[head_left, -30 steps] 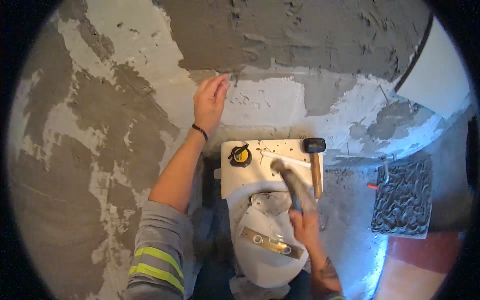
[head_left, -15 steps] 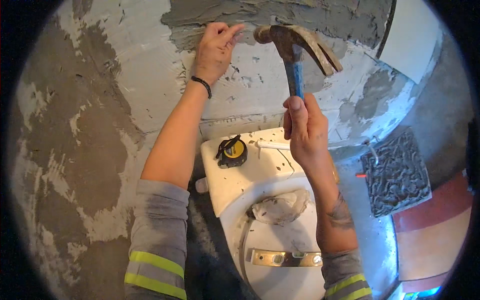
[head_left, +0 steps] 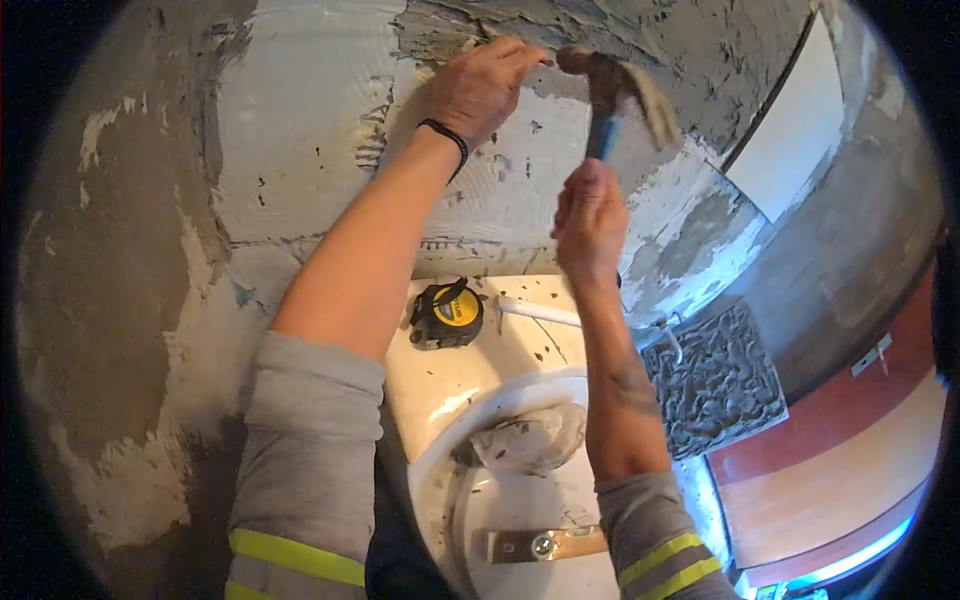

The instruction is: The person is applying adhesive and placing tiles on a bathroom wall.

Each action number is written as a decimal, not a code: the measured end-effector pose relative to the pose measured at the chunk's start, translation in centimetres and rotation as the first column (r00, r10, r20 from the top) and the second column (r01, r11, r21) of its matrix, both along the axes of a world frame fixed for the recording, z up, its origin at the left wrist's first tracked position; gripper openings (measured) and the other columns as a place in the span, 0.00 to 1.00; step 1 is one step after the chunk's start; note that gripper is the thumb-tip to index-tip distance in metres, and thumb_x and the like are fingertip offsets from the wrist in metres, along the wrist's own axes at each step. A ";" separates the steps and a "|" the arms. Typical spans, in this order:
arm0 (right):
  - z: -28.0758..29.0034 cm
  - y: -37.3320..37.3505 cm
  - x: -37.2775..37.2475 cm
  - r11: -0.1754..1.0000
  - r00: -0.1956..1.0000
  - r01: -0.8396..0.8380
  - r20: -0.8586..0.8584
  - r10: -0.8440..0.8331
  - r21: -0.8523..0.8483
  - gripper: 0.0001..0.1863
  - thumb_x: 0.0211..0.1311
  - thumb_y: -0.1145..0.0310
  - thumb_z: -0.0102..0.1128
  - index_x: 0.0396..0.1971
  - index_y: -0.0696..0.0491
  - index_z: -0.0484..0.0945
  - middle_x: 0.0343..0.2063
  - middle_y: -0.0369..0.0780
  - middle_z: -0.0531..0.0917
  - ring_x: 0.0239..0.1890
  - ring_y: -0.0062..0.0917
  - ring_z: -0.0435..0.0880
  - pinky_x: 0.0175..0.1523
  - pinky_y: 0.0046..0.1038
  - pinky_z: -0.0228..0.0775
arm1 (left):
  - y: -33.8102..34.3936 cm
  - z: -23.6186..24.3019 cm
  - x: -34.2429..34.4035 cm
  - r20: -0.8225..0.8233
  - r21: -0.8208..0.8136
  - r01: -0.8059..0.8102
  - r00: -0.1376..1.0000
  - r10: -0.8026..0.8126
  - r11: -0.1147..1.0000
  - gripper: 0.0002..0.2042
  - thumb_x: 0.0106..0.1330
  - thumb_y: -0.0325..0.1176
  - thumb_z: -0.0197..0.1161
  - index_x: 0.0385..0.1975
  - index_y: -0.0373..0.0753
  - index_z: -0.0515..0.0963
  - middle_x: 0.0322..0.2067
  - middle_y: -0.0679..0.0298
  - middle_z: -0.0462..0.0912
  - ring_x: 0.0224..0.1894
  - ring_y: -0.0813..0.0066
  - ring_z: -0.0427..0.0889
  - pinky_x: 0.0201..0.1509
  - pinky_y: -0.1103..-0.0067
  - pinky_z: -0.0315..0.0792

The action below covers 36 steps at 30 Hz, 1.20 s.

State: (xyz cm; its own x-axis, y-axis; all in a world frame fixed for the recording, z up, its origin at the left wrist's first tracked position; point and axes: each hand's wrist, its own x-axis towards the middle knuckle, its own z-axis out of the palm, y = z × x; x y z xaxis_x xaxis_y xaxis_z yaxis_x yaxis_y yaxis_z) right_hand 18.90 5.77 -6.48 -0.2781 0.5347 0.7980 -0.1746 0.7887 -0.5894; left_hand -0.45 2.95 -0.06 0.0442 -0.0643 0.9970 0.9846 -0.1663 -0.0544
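My left hand (head_left: 480, 90) is raised to the mortared wall (head_left: 445, 30), its fingertips pinched on something small that I cannot make out. My right hand (head_left: 590, 215) grips a claw hammer (head_left: 605, 128) with a blue handle, its head just right of my left fingertips and slightly blurred. Below them, a white toilet cistern (head_left: 420, 385) carries a black and yellow tape measure (head_left: 450, 310) and a white stick (head_left: 530, 310). On the toilet lid lie a crumpled, dirty pale thing (head_left: 530, 440) and a brass-coloured spirit level (head_left: 560, 545).
A white panel (head_left: 790, 120) is on the wall at upper right. A square tile covered in grey mortar (head_left: 715, 380) stands at right beside a small pipe fitting (head_left: 670, 345). Beyond it are red and beige surfaces (head_left: 830, 470). Rough plastered wall (head_left: 120, 300) runs along the left.
The hammer rose from over the cistern to the wall beside my left fingertips. My left hand has moved up and right along the wall. The view has shifted too.
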 end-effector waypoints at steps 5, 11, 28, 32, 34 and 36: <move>1.5 -5.2 2.7 0.936 0.865 -0.288 -0.363 0.345 0.204 0.31 0.62 0.34 0.49 0.26 0.53 0.70 0.12 0.36 0.69 0.12 0.18 0.67 0.16 0.22 0.59 | 0.4 -0.4 -1.5 -0.082 0.091 -0.130 0.987 0.137 0.987 0.13 0.60 0.28 0.56 0.43 0.50 0.79 0.36 0.70 0.80 0.38 0.67 0.82 0.41 0.73 0.77; 0.0 4.0 0.6 0.957 0.997 0.072 -0.009 -0.072 0.280 0.17 0.73 0.58 0.42 0.29 0.54 0.72 0.14 0.34 0.72 0.15 0.22 0.71 0.19 0.25 0.63 | 1.6 0.7 0.7 -0.089 0.092 -0.128 0.987 0.136 0.988 0.13 0.59 0.28 0.55 0.42 0.50 0.80 0.36 0.70 0.79 0.37 0.67 0.82 0.40 0.74 0.78; 2.4 -4.2 3.9 0.833 0.786 -0.449 -0.299 0.541 0.325 0.22 0.74 0.52 0.41 0.25 0.52 0.71 0.13 0.35 0.72 0.13 0.21 0.70 0.19 0.21 0.63 | 0.5 -0.9 -0.6 -0.044 0.172 -0.188 0.979 0.199 0.967 0.13 0.59 0.29 0.55 0.44 0.49 0.79 0.33 0.69 0.79 0.32 0.69 0.83 0.34 0.75 0.79; 0.3 3.7 1.2 0.888 0.936 0.248 0.139 -0.322 0.387 0.24 0.74 0.51 0.39 0.24 0.53 0.70 0.14 0.35 0.72 0.18 0.21 0.72 0.24 0.20 0.63 | 1.5 0.3 -0.3 -0.091 0.061 -0.166 0.981 0.171 0.984 0.11 0.60 0.27 0.55 0.43 0.44 0.77 0.34 0.64 0.79 0.35 0.66 0.83 0.38 0.75 0.79; 0.3 1.5 1.7 0.993 1.000 0.019 -0.012 -0.017 0.119 0.23 0.75 0.52 0.38 0.24 0.52 0.69 0.14 0.34 0.71 0.16 0.16 0.68 0.21 0.20 0.61 | 2.1 -0.5 -2.0 -0.096 0.154 -0.149 0.982 0.164 0.977 0.13 0.59 0.29 0.55 0.44 0.47 0.78 0.33 0.68 0.79 0.32 0.68 0.83 0.35 0.74 0.79; 1.0 -1.9 1.5 0.984 0.957 -0.157 -0.235 0.172 0.082 0.25 0.74 0.48 0.39 0.24 0.52 0.69 0.13 0.35 0.70 0.12 0.15 0.65 0.15 0.20 0.56 | 2.6 -1.6 -2.5 -0.108 0.178 -0.139 0.981 0.160 0.974 0.14 0.59 0.29 0.54 0.44 0.46 0.78 0.33 0.68 0.79 0.33 0.67 0.84 0.35 0.73 0.79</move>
